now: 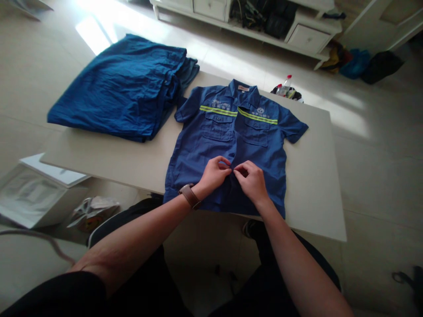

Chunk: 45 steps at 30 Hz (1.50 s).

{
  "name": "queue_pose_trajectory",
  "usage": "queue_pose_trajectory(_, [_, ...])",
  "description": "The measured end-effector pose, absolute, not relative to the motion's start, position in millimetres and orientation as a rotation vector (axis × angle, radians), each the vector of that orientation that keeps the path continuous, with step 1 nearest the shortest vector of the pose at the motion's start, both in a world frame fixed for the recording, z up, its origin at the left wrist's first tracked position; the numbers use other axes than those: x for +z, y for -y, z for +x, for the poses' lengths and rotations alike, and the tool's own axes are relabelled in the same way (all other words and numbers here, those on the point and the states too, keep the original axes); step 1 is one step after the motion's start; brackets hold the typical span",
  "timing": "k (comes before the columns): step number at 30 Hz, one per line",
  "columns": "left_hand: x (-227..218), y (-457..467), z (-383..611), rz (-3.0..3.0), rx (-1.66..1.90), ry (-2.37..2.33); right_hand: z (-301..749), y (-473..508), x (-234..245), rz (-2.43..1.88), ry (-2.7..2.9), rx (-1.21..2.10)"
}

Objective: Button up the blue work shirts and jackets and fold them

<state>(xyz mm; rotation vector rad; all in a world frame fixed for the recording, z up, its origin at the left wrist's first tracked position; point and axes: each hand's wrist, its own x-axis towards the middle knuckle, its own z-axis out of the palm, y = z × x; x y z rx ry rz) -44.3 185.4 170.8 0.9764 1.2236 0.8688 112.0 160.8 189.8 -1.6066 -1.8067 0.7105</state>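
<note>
A blue short-sleeved work shirt [198, 145] lies front side up on the pale table [313, 185], its collar pointing away from me. Yellow-green stripes cross its chest above two flap pockets. At the middle of the front opening, my left hand [215, 172] pinches one edge of the placket. My right hand [251, 178] is closed in a pinch on the fabric right beside it, and the fingertips of both hands nearly meet. Whatever button lies between the fingers is too small to make out. A watch with a brown strap [190, 196] is on my left wrist.
Folded blue garments [115, 88] are piled at the table's left end. Beyond the far edge stand plastic bottles [283, 88] and a white cabinet [211, 11]. A white box [36, 193] and a plastic bag [92, 211] sit at the lower left.
</note>
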Motion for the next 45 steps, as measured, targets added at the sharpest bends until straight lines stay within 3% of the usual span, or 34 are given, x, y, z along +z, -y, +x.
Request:
queue_pose_trajectory(14, [173.4,-188.9,-48.1,1.143,0.850,-1.166,119.1,-170.3,176.4,-1.626,0.980,1.398])
queue_pose_trajectory(22, [165.4,-180.3,-49.7,1.224,0.737,-1.204,125.2,-165.6,176.8,-1.953,1.692,0.961])
queue_pose_trajectory(28, [160.8,-177.1,-47.5,1.263,0.723,-1.240,124.1,-164.0,180.5,-1.823,1.740,1.071])
queue_pose_trajectory(37, [170.0,-168.0,-44.9,1.551,0.614,-1.123,121.0,-164.8,171.0,-1.918,1.550,0.812])
queue_pose_trajectory(45, [175.1,-166.8,-51.9,1.635,0.212,-0.996,116.6,-168.1,168.2,-2.150,1.668,0.780])
